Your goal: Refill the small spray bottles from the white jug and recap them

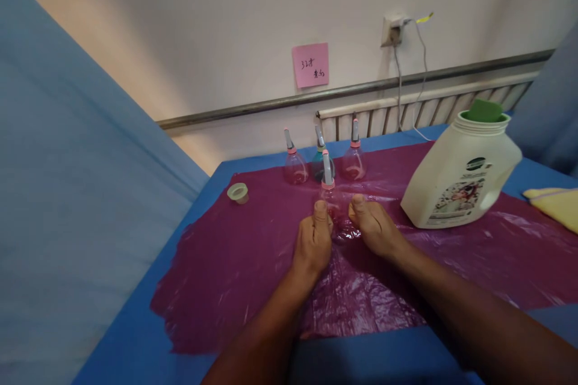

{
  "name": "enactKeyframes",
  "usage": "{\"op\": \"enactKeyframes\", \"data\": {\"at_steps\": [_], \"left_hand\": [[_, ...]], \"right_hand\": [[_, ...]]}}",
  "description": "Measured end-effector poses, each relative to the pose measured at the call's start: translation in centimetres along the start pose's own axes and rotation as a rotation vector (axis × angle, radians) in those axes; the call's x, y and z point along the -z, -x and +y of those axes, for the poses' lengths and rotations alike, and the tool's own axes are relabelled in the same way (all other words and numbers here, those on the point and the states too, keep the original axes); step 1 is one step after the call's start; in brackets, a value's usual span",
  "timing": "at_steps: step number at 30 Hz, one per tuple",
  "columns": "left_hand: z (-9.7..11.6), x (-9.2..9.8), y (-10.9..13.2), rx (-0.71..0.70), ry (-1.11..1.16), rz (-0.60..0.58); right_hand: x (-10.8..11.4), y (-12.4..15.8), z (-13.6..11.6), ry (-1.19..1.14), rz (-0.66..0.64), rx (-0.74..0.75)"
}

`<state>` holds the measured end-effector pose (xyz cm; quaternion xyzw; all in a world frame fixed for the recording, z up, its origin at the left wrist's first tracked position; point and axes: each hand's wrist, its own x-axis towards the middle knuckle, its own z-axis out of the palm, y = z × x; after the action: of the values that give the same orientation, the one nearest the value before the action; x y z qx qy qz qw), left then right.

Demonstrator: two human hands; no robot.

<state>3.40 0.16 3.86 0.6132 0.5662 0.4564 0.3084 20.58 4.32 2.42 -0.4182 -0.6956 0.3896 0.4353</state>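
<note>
Both hands meet at the middle of the bench (135, 343), which is covered in blue with a crinkled purple plastic sheet (235, 264) spread over it. Between them stands a small clear cup (331, 200) with a pink collar and a grey stem pointing up, resting upright on the sheet. The left hand (312, 243) presses against its left side, thumb up along the wall of the cup and fingers curled in around it. The right hand (374, 225) closes on the right side in the same way, so the fingers of both hands are clamped on the cup. Just beyond it, a row of three similar cups (295, 165) stands upright at the far edge of the sheet, the middle one darker and greenish. To the left, well apart from the hands, a small pale green cap (238, 192) lies on the sheet. To the right stands a large white jug (460, 174) with a green lid, and beyond it, at the right edge, lies a yellow cloth (555, 204). A pink note (310, 65) is stuck on the far wall.
</note>
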Motion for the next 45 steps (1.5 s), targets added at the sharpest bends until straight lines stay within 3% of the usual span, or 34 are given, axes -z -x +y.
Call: {"op": "enactKeyframes", "data": {"at_steps": [10,20,22,29,37,45], "left_hand": [[-0.9,0.5,-0.6,-0.004,-0.013,0.091],[-3.1,0.3,-2.0,-0.193,-0.096,0.435],[-3.7,-0.3,-2.3,-0.207,-0.156,0.415],[-4.5,-1.8,-2.0,-0.189,-0.287,0.156],[-3.5,-1.7,-1.5,-0.151,-0.234,0.132],[-3.3,-1.8,-1.7,-0.129,-0.208,0.105]], "right_hand": [[0.3,-0.4,1.9,0.087,0.054,-0.004],[0.7,-0.4,2.4,0.126,0.163,-0.007],[0.8,-0.4,2.3,0.137,0.187,0.002],[1.1,0.2,1.3,0.168,0.295,0.014],[1.6,-2.4,-1.1,0.298,0.262,0.05],[0.0,-4.3,-2.3,0.307,0.235,0.018]]}}
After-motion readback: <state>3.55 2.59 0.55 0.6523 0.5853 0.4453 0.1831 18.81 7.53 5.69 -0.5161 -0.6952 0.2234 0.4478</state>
